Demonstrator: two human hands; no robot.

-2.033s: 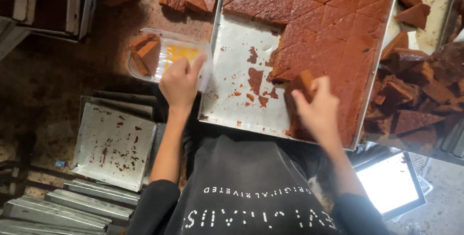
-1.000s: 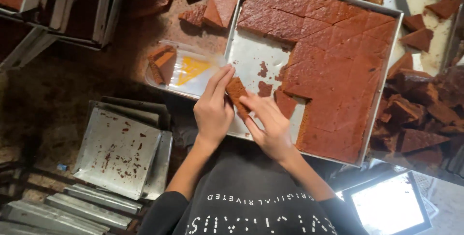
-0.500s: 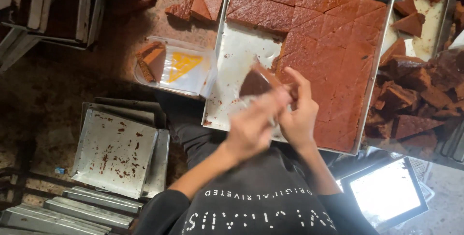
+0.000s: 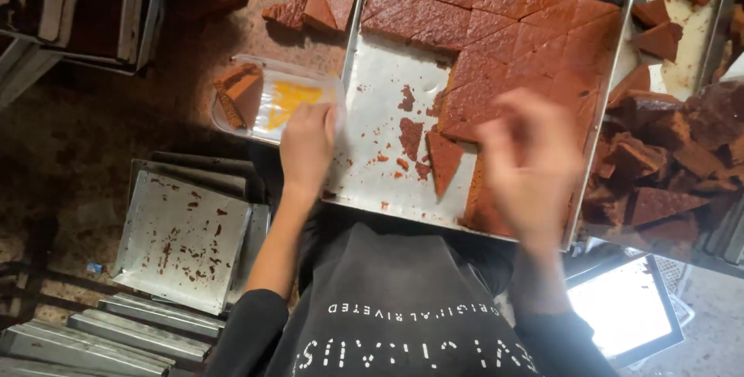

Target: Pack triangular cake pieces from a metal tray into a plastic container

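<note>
Up close, left hand (image 4: 308, 144) grips clear plastic tub (image 4: 271, 99) holding brown wedges; right hand (image 4: 531, 164) blurred, grip unclear.

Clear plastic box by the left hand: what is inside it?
The clear plastic box holds brown cake pieces at its far end. The left hand covers its near corner.

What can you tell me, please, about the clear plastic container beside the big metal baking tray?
The clear plastic container is a shallow, rounded-corner box lying on the brown crumb-strewn surface just left of the metal baking tray. It lies open side up, with brown cake pieces at its left end and a yellow patch showing in the middle. The left hand rests on its near right corner.
</note>
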